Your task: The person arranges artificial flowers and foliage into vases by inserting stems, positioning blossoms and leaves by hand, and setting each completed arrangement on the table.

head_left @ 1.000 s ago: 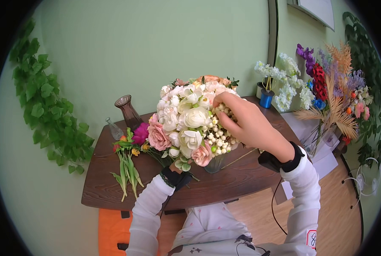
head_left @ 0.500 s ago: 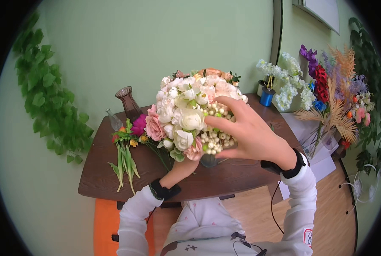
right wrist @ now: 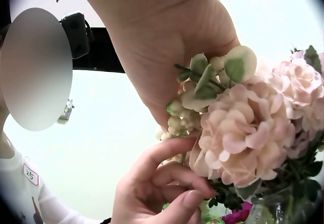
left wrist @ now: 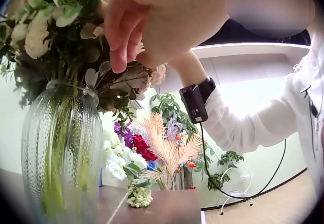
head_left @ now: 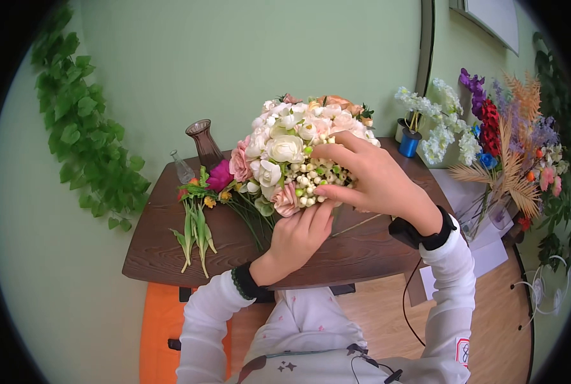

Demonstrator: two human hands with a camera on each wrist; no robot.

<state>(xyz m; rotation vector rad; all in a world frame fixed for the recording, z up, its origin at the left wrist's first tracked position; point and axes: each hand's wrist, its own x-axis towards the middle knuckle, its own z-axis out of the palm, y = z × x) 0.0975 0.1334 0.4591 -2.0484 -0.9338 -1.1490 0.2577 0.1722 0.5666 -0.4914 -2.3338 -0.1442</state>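
A full bouquet of white roses [head_left: 285,148] and pink blooms stands in a ribbed clear glass vase [left wrist: 63,148]. A sprig of cream berries [head_left: 308,179] with green tips sits at its near right side. My right hand [head_left: 388,176] holds the berry cluster from the right, fingers curved over its top and thumb at its lower edge. From below, my left hand [head_left: 295,243] reaches up with its fingertips at the berries beside a pink rose [head_left: 286,200]. In the right wrist view, the left fingers [right wrist: 174,148] bend behind a pale pink bloom [right wrist: 243,133]; I cannot tell whether they pinch a stem.
Left on the dark wooden table [head_left: 164,256] lie green-stemmed flowers [head_left: 199,237] and a magenta bloom [head_left: 219,176], with a purple glass vase [head_left: 205,144] and small clear bottle [head_left: 182,168] behind. A blue pot [head_left: 410,143] and mixed flowers [head_left: 490,134] stand right.
My left hand has come out from under the bouquet and moved right and up to the berries. My right hand's spread fingers have drawn in around the cluster.
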